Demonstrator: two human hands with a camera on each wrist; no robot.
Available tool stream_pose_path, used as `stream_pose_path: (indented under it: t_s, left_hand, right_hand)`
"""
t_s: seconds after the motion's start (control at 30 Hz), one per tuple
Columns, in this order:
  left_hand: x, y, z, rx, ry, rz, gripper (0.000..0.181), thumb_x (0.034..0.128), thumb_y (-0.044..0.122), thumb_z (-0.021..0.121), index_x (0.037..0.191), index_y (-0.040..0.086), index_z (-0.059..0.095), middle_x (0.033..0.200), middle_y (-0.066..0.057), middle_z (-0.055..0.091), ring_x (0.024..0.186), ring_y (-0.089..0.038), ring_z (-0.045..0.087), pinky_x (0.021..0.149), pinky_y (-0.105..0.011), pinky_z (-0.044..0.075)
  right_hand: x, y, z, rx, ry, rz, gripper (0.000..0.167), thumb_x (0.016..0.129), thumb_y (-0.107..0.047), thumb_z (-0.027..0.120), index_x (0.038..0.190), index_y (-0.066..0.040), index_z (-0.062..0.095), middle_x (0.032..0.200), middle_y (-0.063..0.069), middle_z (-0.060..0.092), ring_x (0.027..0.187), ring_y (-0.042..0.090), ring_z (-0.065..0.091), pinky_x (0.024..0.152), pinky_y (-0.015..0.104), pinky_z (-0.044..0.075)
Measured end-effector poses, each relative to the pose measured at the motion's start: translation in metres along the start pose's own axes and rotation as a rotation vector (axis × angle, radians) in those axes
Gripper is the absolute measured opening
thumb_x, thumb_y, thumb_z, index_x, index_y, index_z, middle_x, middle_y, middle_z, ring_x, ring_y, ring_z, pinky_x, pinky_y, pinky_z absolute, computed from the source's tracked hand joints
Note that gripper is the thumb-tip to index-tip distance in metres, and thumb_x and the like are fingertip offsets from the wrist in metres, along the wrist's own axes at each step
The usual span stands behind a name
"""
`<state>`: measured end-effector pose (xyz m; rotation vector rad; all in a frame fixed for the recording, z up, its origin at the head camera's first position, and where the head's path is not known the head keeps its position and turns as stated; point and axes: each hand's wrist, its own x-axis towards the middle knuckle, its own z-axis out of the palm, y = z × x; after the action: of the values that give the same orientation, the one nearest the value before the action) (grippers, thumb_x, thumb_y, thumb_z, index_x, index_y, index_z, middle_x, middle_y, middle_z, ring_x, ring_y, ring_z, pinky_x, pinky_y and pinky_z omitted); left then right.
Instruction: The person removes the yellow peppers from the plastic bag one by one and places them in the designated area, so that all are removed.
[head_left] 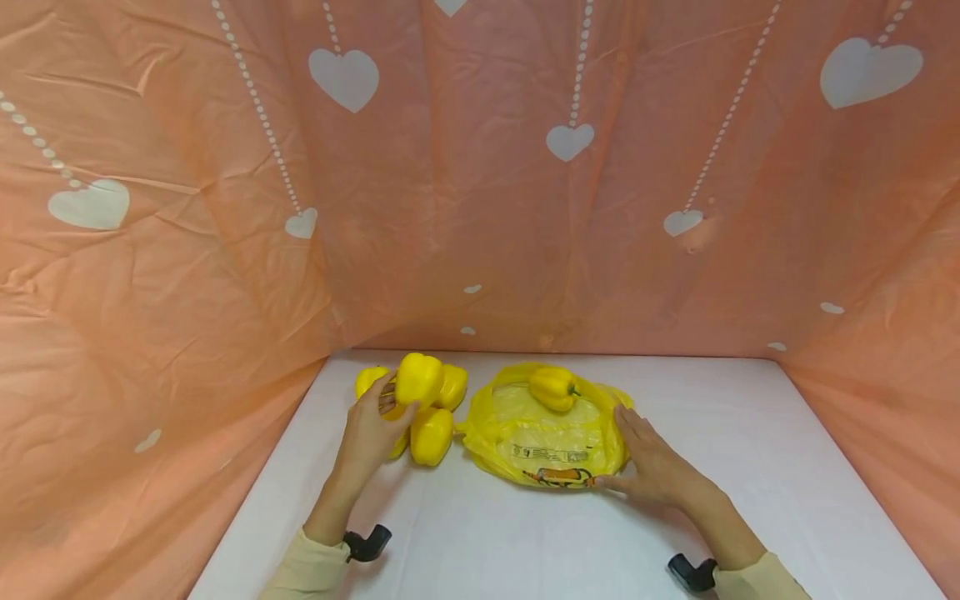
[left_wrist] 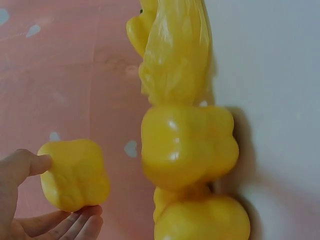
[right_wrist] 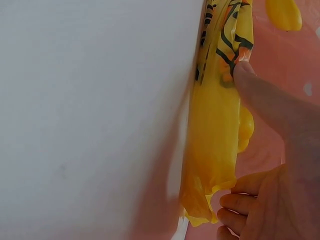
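My left hand (head_left: 380, 427) holds a yellow bell pepper (head_left: 418, 380) between thumb and fingers, raised over a group of other yellow bell peppers (head_left: 432, 437) at the table's left. In the left wrist view the held pepper (left_wrist: 74, 175) is apart from two peppers (left_wrist: 190, 145) on the table. A yellow plastic bag (head_left: 525, 429) with printing lies spread in the middle, a single bell pepper (head_left: 552, 388) on its far part. At the bag's right edge rests my right hand (head_left: 656, 462), thumb touching the rim (right_wrist: 235, 75) and fingers loosely extended along its side.
The white table (head_left: 480, 542) ends at an orange-pink cloth backdrop (head_left: 480, 208) with white hearts, which rises behind and along both sides. A black wrist mount (head_left: 367, 543) sits by the left sleeve, another mount (head_left: 692, 573) by the right sleeve.
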<state>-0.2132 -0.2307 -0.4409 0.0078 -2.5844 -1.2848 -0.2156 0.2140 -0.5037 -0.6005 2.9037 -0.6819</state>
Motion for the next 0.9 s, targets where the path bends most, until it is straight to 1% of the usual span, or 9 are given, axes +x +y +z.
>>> stream_pose_path:
  t_s: [0.17,0.37,0.53,0.6,0.9]
  left_hand:
    - [0.001,-0.005,-0.011,0.009,-0.008,-0.031,0.071,0.0995,0.02,0.078,0.158,-0.003,0.044,0.15,-0.029,0.057,0.13,-0.044,0.064,0.108,-0.053,0.055]
    - [0.0,-0.009,-0.024,0.029,-0.019,-0.047,0.072,0.1009,0.02,0.077,0.159,-0.004,0.042,0.151,-0.031,0.055,0.132,-0.046,0.062,0.109,-0.054,0.053]
    - [-0.001,-0.013,-0.035,0.033,-0.008,-0.066,0.073,0.1013,0.021,0.076,0.16,-0.005,0.042,0.151,-0.032,0.055,0.132,-0.048,0.062,0.108,-0.053,0.054]
    - [0.0,-0.016,-0.038,0.037,-0.002,-0.07,0.072,0.1014,0.021,0.076,0.16,-0.005,0.042,0.151,-0.033,0.055,0.131,-0.048,0.062,0.108,-0.053,0.054]
    - [-0.003,-0.028,-0.053,0.094,0.018,-0.084,0.073,0.1026,0.024,0.074,0.16,-0.006,0.04,0.151,-0.034,0.054,0.131,-0.051,0.062,0.11,-0.056,0.052]
  right_hand:
    - [0.0,-0.001,0.001,-0.002,0.001,-0.003,0.126,0.086,-0.064,0.082,0.165,0.011,0.02,0.173,0.032,0.017,0.157,0.057,0.02,0.126,0.067,0.023]
    - [0.0,-0.001,0.001,-0.003,0.003,-0.008,0.126,0.085,-0.064,0.083,0.165,0.012,0.021,0.173,0.033,0.018,0.157,0.057,0.022,0.125,0.068,0.024]
    - [0.001,0.0,0.0,-0.001,0.0,-0.002,0.126,0.086,-0.065,0.082,0.165,0.011,0.021,0.174,0.031,0.017,0.158,0.054,0.02,0.126,0.067,0.022]
    - [0.001,0.0,0.0,0.0,0.006,-0.012,0.125,0.086,-0.064,0.082,0.165,0.012,0.022,0.173,0.032,0.018,0.157,0.056,0.021,0.125,0.068,0.023]
    - [0.001,0.001,0.0,0.01,-0.011,0.008,0.126,0.086,-0.065,0.082,0.165,0.011,0.02,0.174,0.031,0.016,0.158,0.056,0.019,0.126,0.067,0.021]
